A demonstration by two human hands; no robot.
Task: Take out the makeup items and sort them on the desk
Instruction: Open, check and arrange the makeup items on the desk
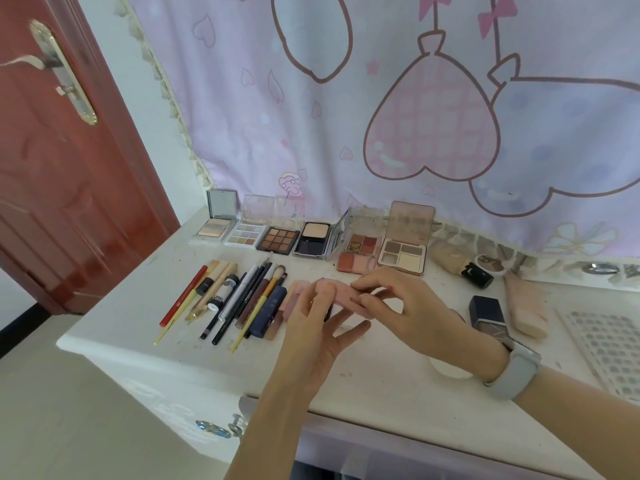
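A pink case (341, 295) is held at centre frame between the left hand (320, 336) and right hand (403, 306), fingers pinching its ends, just above the desk (121, 317). Sorting looks well advanced; placement beside the pencil row (228, 299) is likely needed next.

Arms: both forearms bare, no sleeves in view.
Left hand (313, 327): bare, no ring or glove visible.
Right hand (401, 306): bare, no ring or glove visible.
Right wrist: a watch (516, 370) with a wide pale grey-blue band, smooth and matte; its dark case edge shows at the upper side of the band.
Left wrist: nothing worn.
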